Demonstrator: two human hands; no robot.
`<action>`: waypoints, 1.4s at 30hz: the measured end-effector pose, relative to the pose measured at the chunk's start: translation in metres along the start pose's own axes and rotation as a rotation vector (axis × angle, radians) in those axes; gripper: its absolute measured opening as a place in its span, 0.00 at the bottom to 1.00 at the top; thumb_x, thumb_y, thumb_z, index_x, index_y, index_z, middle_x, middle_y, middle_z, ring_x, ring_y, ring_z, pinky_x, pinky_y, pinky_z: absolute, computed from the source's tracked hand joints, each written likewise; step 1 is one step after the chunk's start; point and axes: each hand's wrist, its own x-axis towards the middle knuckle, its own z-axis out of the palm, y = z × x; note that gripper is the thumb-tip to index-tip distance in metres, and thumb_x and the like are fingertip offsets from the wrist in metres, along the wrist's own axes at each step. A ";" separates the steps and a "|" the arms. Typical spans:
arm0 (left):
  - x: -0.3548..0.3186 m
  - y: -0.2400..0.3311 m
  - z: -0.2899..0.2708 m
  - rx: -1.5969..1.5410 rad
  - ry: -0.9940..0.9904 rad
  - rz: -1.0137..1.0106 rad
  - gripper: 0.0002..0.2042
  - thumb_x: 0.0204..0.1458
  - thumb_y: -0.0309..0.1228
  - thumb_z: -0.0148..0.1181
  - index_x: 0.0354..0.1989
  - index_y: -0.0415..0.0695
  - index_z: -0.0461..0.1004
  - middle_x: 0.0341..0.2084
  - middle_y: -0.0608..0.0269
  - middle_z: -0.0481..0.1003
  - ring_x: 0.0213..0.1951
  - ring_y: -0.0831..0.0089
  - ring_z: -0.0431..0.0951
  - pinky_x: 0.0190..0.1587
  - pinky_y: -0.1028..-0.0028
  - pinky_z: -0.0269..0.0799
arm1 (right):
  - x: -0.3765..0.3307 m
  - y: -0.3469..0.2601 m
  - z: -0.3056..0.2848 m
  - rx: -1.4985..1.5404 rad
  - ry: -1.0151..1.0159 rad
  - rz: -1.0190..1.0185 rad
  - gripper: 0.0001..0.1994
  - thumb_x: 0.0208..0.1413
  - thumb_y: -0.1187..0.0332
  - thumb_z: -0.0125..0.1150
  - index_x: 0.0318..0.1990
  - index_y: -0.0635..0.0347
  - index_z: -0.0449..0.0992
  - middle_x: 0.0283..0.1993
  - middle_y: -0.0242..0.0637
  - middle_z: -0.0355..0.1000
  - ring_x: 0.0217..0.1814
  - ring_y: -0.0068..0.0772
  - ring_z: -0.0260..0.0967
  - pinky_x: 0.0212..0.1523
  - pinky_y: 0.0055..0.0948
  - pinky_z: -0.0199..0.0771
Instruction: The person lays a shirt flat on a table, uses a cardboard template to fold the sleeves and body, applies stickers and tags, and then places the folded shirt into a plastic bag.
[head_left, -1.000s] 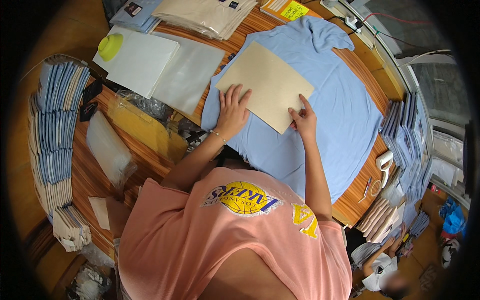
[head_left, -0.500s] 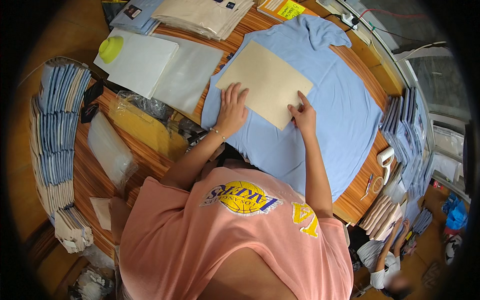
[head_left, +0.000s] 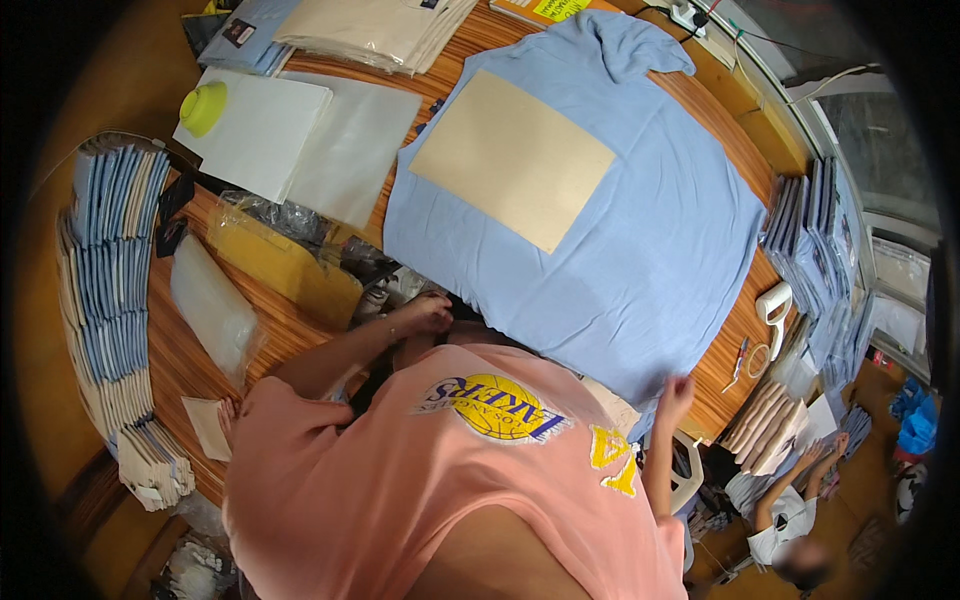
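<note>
A light blue knit garment [head_left: 600, 290] lies spread over the wood-grain table, its far end bunched up. On its upper left part rests a flat beige cardboard sheet [head_left: 515, 160], set at a slant, which neither hand touches. Beside the garment's near right edge is my right hand [head_left: 676, 397], its bent fingers closed on the blue cloth. My left hand [head_left: 424, 313] is closed just off the near left edge of the garment, by the table's front. Whatever its fingers hold is hidden.
White sheets [head_left: 260, 130] carry a lime-green bowl-shaped thing [head_left: 203, 108]; clear plastic sleeves [head_left: 355, 150] lie alongside. Packed garments stand in a long row [head_left: 105, 300] at left and a stack [head_left: 815, 230] at right. A white-handled tool [head_left: 773, 305] lies right; another person [head_left: 790, 520] works lower right.
Both hands have left the cardboard and drawn back toward me, the left to the table's front, the right to the garment's near right edge. The cardboard stays on the cloth.
</note>
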 end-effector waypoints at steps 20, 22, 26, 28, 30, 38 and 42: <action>-0.085 0.031 0.088 -0.941 0.674 0.897 0.20 0.56 0.40 0.46 0.52 0.41 0.63 0.49 0.57 0.67 0.50 0.65 0.68 0.54 0.64 0.63 | -0.055 -0.013 -0.024 0.844 -0.246 0.769 0.11 0.51 0.68 0.60 0.41 0.53 0.69 0.30 0.28 0.70 0.23 0.20 0.65 0.16 0.22 0.66; -0.125 0.071 0.110 -0.746 0.713 1.024 0.19 0.56 0.37 0.48 0.52 0.39 0.62 0.49 0.57 0.66 0.50 0.67 0.67 0.54 0.66 0.63 | -0.045 -0.013 -0.034 0.895 -0.221 0.583 0.14 0.51 0.69 0.59 0.46 0.53 0.67 0.32 0.30 0.70 0.22 0.21 0.65 0.15 0.20 0.65; -0.145 0.152 0.128 -0.248 0.179 1.287 0.21 0.56 0.31 0.49 0.55 0.36 0.56 0.54 0.57 0.61 0.54 0.69 0.62 0.57 0.68 0.58 | 0.012 -0.085 -0.043 0.986 0.038 0.373 0.22 0.53 0.69 0.57 0.55 0.56 0.60 0.35 0.32 0.69 0.21 0.21 0.66 0.16 0.19 0.67; -0.138 0.181 0.147 -0.159 0.154 1.183 0.22 0.56 0.29 0.49 0.58 0.36 0.54 0.57 0.58 0.58 0.56 0.68 0.60 0.59 0.67 0.55 | 0.047 -0.068 -0.043 1.087 -0.016 0.385 0.21 0.54 0.69 0.56 0.54 0.56 0.60 0.36 0.33 0.69 0.23 0.22 0.68 0.19 0.19 0.71; -0.102 0.193 0.156 0.220 0.274 1.388 0.23 0.54 0.28 0.51 0.58 0.39 0.56 0.57 0.58 0.59 0.58 0.66 0.59 0.60 0.66 0.52 | 0.078 -0.035 -0.028 1.183 -0.080 0.470 0.17 0.55 0.68 0.55 0.51 0.56 0.62 0.38 0.36 0.70 0.26 0.24 0.70 0.22 0.20 0.74; -0.028 0.276 0.181 1.844 -0.113 1.410 0.10 0.45 0.29 0.57 0.36 0.40 0.69 0.41 0.57 0.68 0.46 0.58 0.66 0.51 0.66 0.60 | 0.118 -0.052 -0.035 0.829 -0.225 0.358 0.10 0.52 0.73 0.54 0.43 0.59 0.68 0.35 0.37 0.74 0.35 0.29 0.74 0.30 0.27 0.75; -0.030 0.291 0.194 1.779 -0.180 1.323 0.10 0.44 0.29 0.58 0.28 0.38 0.64 0.30 0.55 0.68 0.34 0.57 0.68 0.39 0.64 0.63 | 0.146 0.017 -0.034 0.143 -0.087 0.186 0.10 0.50 0.69 0.57 0.38 0.65 0.73 0.29 0.38 0.74 0.30 0.30 0.71 0.28 0.25 0.69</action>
